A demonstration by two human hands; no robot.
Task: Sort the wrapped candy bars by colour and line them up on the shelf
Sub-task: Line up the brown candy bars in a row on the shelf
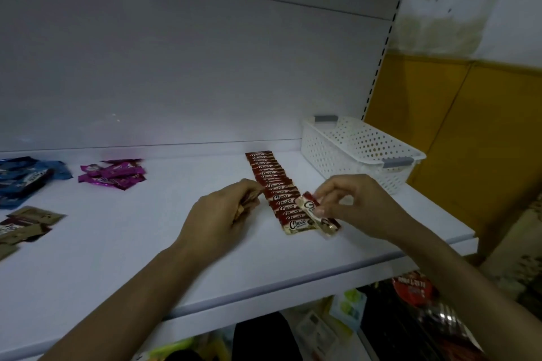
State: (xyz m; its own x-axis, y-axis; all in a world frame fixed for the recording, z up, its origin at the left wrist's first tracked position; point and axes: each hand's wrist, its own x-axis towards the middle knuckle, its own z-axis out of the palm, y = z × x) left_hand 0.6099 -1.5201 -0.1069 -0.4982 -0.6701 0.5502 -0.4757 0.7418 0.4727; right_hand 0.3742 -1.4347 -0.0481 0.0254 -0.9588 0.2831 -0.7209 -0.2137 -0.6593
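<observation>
right hand [346, 202] pinches a red bar [308, 204] at the near end of the red row [275, 190] on the shelf [146, 243]; left hand [223, 211] grips spare bars [247, 202]; best laid flat, overlapping squarely

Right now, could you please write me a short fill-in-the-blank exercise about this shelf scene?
The lined-up row of bars is ___ in colour.
The loose pile between the blue pile and the row is ___.
Each wrapper in the row reads ___.
The single bar at the row's near end is pinched by the ___ hand.
Missing words: red; purple; Choco; right.
</observation>
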